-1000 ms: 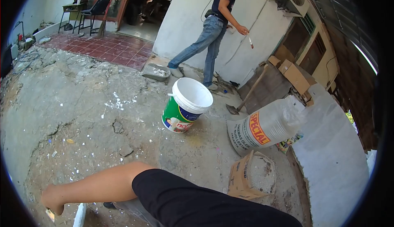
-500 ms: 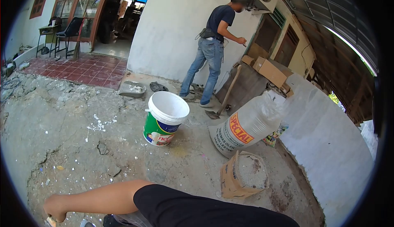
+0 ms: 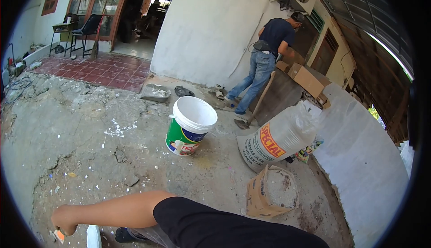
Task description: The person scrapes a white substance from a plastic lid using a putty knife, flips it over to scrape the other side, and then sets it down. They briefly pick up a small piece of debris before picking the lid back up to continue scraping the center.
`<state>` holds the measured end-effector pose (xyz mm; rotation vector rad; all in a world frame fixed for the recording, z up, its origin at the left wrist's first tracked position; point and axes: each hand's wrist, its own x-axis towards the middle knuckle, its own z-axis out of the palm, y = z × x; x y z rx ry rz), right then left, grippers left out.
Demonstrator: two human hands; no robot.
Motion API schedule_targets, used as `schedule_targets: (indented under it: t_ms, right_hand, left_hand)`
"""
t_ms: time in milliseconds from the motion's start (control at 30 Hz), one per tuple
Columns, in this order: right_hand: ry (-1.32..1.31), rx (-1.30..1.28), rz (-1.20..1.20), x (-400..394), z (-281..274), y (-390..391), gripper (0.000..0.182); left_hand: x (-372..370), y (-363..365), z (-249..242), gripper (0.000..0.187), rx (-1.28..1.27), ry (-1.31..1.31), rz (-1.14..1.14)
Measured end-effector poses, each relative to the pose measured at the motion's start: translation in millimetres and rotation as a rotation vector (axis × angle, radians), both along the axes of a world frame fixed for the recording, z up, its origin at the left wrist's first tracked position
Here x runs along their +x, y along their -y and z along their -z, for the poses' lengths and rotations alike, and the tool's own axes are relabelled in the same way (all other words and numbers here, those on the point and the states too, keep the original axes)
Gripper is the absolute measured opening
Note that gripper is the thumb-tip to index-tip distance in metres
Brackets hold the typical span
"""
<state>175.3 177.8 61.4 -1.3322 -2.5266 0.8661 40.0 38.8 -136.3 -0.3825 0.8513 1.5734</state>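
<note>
My right hand (image 3: 65, 220) reaches across to the lower left corner, its arm bare below a black sleeve. The fingers are curled closed and point down. Just under them shows a small orange and white piece (image 3: 59, 236); I cannot tell what the hand grips. To the right of the hand, a white, long object (image 3: 94, 236) is cut off by the frame's lower edge. A dark shoe (image 3: 125, 235) and part of a leg show beside it, below the forearm. My left hand is out of view.
A white and green paint bucket (image 3: 187, 131) stands ahead on rough concrete. Right of it are a carton (image 3: 265, 193) of grey material and a large printed sack (image 3: 274, 142). A shovel (image 3: 262, 97) leans near a person (image 3: 265, 59) by the wall. A dustpan (image 3: 156, 93) lies behind the bucket.
The scene has shifted slightly right in view. The person by the wall has stepped right and now bends toward the boxes. More of the white object and the orange piece shows near my right hand.
</note>
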Motion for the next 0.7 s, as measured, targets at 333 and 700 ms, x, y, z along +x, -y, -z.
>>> schedule_targets:
  t_ms: [333, 700]
  right_hand:
    - [0.113, -0.097, -0.202, -9.2, 10.8, -13.6, 0.036]
    - [0.599, -0.489, -0.389, -58.4, 73.7, 27.5, 0.054]
  left_hand:
    - [-16.4, 22.3, 27.6, 0.053, 0.052, -0.012, 0.026]
    - [-16.7, 39.0, 12.5, 0.068, -0.101, -0.082, -0.038]
